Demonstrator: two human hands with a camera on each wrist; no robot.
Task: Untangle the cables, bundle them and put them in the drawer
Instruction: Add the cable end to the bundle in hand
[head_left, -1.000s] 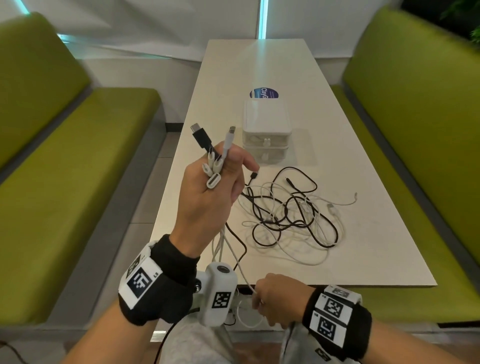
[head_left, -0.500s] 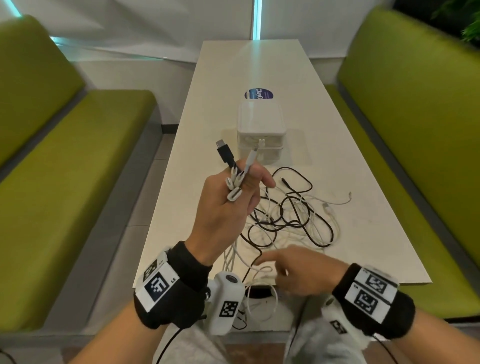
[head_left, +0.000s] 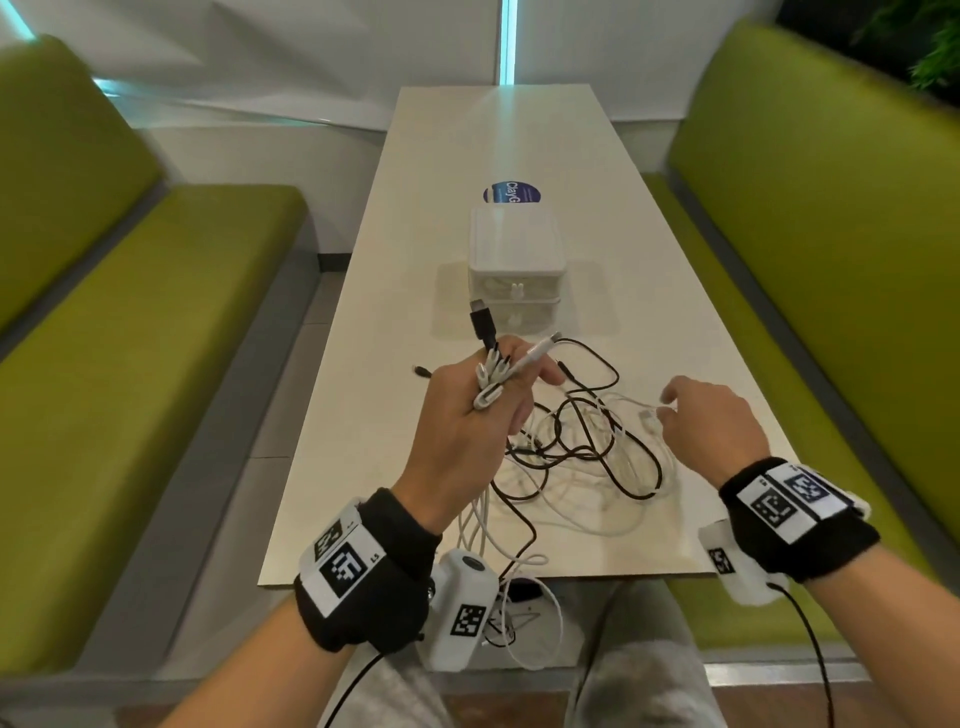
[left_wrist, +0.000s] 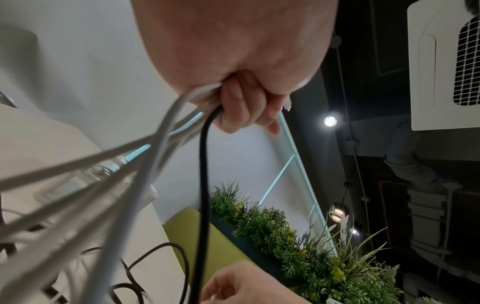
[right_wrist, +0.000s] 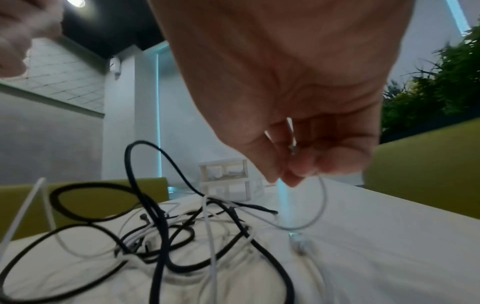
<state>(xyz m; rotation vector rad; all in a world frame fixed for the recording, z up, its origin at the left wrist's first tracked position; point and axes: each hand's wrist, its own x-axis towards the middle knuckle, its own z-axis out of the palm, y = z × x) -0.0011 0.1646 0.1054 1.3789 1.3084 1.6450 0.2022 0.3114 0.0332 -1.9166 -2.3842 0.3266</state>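
My left hand (head_left: 457, 415) is raised above the near half of the long white table (head_left: 519, 135), fingers curled tight round a gathered bunch of connector ends (head_left: 491, 382): one black plug and several white ones poke up past my knuckles, and their cords hang down over the near table edge. My right hand (head_left: 711, 415) hovers low over the right side of the tangled heap of black and white cables (head_left: 582, 457), which lies on the table between my hands. Thumb and fingertips (right_wrist: 291, 176) are pinched on a thin white cable (right_wrist: 320, 207) that loops down from them to the table.

The small white plastic drawer unit (head_left: 514, 270) stands beyond the heap, toward the far end; both drawers look closed.

This looks like end-gathering, with the thin white cable next. I think the way to do it well is to lift that strand slowly and follow it by its free end, watching where it passes under the black loops, so nothing cinches tight. My left hand should keep the collected plugs high and still, out of the heap, while the new end is brought across to join them.
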